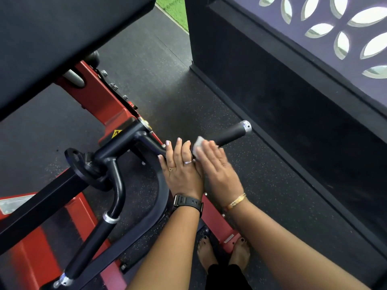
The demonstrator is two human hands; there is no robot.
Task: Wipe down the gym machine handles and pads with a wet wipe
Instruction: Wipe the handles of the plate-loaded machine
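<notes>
Evidently for steadiness, the left hand point(182, 170) lays straight fingers over the handle point(230, 133); the right hand point(217, 168), fingers flat, presses the wet wipe point(198, 144) on it, toward two o'clock.

The left hand point(182, 174) has pale polished nails, a thin gold ring point(171, 168) with a small hexagon, a silver band point(187, 162), and a black watch point(188, 203) at its 6 o'clock. The right hand point(217, 174) wears a fine gold ring point(225, 164) and a gold bangle point(235, 201). Both forearms are bare. Toward 6 o'clock, bare feet point(206, 254) show dark toenails above black trousers point(226, 277).
</notes>
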